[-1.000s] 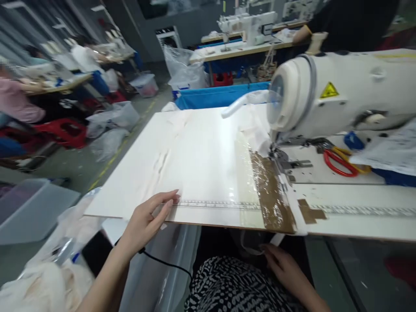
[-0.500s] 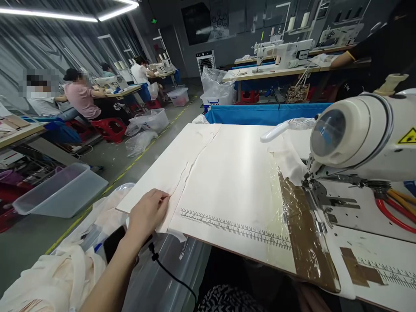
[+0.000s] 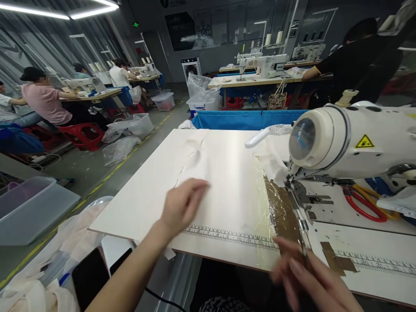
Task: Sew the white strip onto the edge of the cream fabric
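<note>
My left hand (image 3: pixel 185 203) is over the middle of the white table board, its fingertips pressed together and slightly blurred. They meet the near end of a thin piece of whitish cloth (image 3: pixel 199 162), which rises in a soft fold and blends with the board. Low on the right, my right hand (image 3: pixel 308 273) is smeared by motion over the brown-taped board edge; whether it holds anything cannot be made out. Beyond it stands a white sewing machine (image 3: pixel 325 136). Another pale cloth (image 3: pixel 271 160) lies beside its needle area.
A printed ruler (image 3: pixel 227 236) runs along the board's near edge. Red-handled scissors (image 3: pixel 364 212) lie under the machine arm. At lower left are a dark phone (image 3: pixel 90 273) and heaped cloth strips (image 3: pixel 39 294). Co-workers sit at machines farther back; a clear bin (image 3: pixel 35 212) stands left.
My left hand has moved right across the board, and the cloth near it has shifted and lifted. My right hand has come into view at lower right. The camera has turned right.
</note>
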Motion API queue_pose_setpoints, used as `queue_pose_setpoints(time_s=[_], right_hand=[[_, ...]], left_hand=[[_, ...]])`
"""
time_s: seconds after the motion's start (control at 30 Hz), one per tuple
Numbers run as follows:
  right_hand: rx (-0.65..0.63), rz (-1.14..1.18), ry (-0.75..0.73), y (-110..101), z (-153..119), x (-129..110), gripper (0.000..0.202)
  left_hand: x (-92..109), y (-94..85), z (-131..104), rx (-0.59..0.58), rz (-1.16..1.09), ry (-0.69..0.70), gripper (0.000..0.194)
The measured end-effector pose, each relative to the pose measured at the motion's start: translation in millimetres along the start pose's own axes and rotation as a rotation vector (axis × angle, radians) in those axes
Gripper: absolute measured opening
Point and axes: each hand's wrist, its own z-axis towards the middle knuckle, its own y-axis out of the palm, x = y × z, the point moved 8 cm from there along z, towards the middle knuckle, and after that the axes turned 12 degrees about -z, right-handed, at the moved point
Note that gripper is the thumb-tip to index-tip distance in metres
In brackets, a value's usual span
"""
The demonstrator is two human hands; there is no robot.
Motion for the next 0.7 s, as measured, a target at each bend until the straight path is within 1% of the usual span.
queue_pose_setpoints(time_s=[0.03, 0.1, 0.17, 0.2, 0.23, 0.27, 0.3, 0.33, 0.37, 0.4, 0.43, 0.47, 0.53, 0.57, 0.6, 0.63, 0.7], right_hand=[[0.004, 0.097, -0.016, -0.2, 11.9, -12.9, 0.055], [-0.04, 0.226, -0.002, 5.8, 36.3, -29.5, 0.058], [-0.121, 0.256, -0.001, 16.6, 56.3, -39.1, 0.057], [-0.148, 0.255, -0.008, 21.1, 63.0, -41.6, 0.053], [-0.155, 0.241, -0.033, 23.5, 67.4, -44.1, 0.048], [-0.152, 0.219, -0.065, 24.2, 69.0, -45.8, 0.042], [-0.139, 0.195, -0.098, 23.1, 67.7, -46.8, 0.035], [-0.123, 0.168, -0.127, 20.5, 63.8, -46.8, 0.031], [-0.118, 0.142, -0.14, 17.5, 57.4, -44.6, 0.029], [-0.125, 0.125, -0.132, 14.5, 49.0, -39.9, 0.029], [-0.143, 0.118, -0.11, 11.5, 38.9, -33.1, 0.031], [-0.163, 0.119, -0.079, 8.5, 27.5, -24.5, 0.035], [-0.184, 0.142, -0.008, 1.7, 3.4, -3.9, 0.047], [-0.166, 0.145, 0.035, -2.9, -8.1, 7.6, 0.052], [-0.141, 0.134, 0.082, -7.4, -19.2, 18.9, 0.056], [-0.117, 0.108, 0.131, -11.5, -29.7, 29.5, 0.057], [-0.073, 0.039, 0.201, -19.8, -48.6, 44.0, 0.054]], left_hand=[[19.5, 23.0, 0.0, -0.104, -0.073, 0.093, 0.014], [56.5, 68.8, -13.3, -0.315, -0.17, 0.255, 0.016], [85.3, 111.1, -39.2, -0.508, -0.217, 0.353, 0.016], [97.1, 128.5, -53.8, -0.587, -0.247, 0.388, 0.014], [109.4, 144.1, -70.1, -0.691, -0.297, 0.44, 0.014], [120.2, 153.4, -83.5, -0.752, -0.35, 0.496, 0.013], [128.9, 157.0, -92.7, -0.784, -0.407, 0.55, 0.013], [133.9, 156.1, -96.3, -0.788, -0.456, 0.583, 0.013], [133.9, 150.8, -92.8, -0.756, -0.49, 0.581, 0.013], [128.2, 143.4, -83.4, -0.709, -0.5, 0.538, 0.014], [116.8, 134.6, -69.1, -0.649, -0.49, 0.457, 0.015], [101.2, 123.7, -52.2, -0.567, -0.469, 0.366, 0.017], [62.4, 105.9, -20.8, -0.438, -0.3, 0.198, 0.021], [44.8, 102.1, -9.6, -0.422, -0.186, 0.159, 0.022], [29.4, 102.0, -1.6, -0.432, -0.076, 0.144, 0.025], [17.2, 105.0, 3.7, -0.454, 0.011, 0.153, 0.027], [-1.1, 119.6, 7.1, -0.546, 0.146, 0.171, 0.031]])
